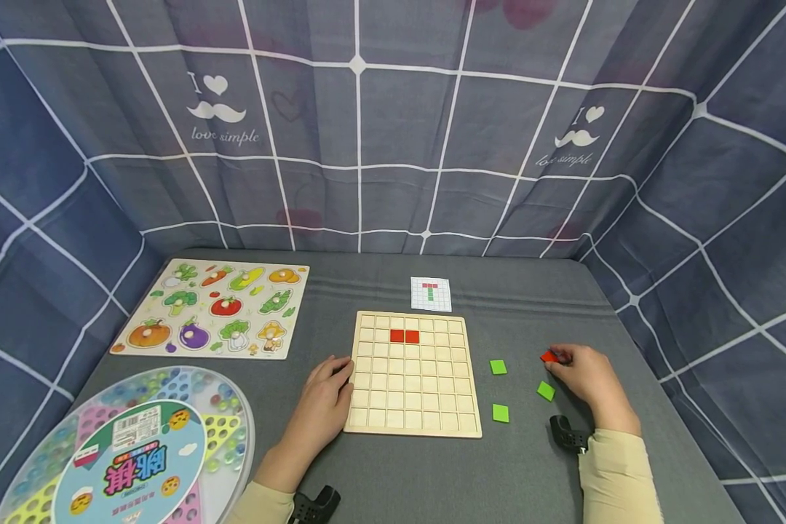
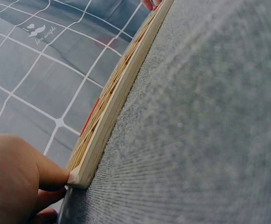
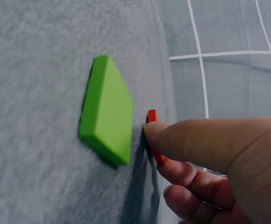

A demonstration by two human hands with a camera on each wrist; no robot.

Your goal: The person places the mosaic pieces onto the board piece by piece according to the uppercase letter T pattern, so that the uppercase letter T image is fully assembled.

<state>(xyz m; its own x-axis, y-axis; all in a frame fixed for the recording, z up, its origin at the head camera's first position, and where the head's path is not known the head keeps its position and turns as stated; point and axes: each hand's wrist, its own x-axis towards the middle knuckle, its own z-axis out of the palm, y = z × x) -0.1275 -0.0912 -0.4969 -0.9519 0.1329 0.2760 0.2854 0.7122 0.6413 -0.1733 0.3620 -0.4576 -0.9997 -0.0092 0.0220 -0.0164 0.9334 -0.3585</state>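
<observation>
A pale wooden grid board [image 1: 414,378] lies on the table, with two red square tiles [image 1: 405,336] side by side near its top. My left hand [image 1: 324,400] rests against the board's left edge; in the left wrist view the thumb [image 2: 56,175] touches it by the near corner. Right of the board, my right hand [image 1: 586,375] pinches a red square tile [image 3: 153,114] between thumb and fingertips, just above the table. A green tile [image 1: 546,391] lies close to that hand, and two more green tiles [image 1: 500,413] lie nearer the board.
Behind the board lies a small pattern card [image 1: 440,295] with a red and green T shape. A vegetable puzzle board [image 1: 216,331] sits at the back left, and a round Chinese checkers box [image 1: 131,451] at the front left. Checked curtains [image 1: 393,124] surround the grey table [image 1: 426,480].
</observation>
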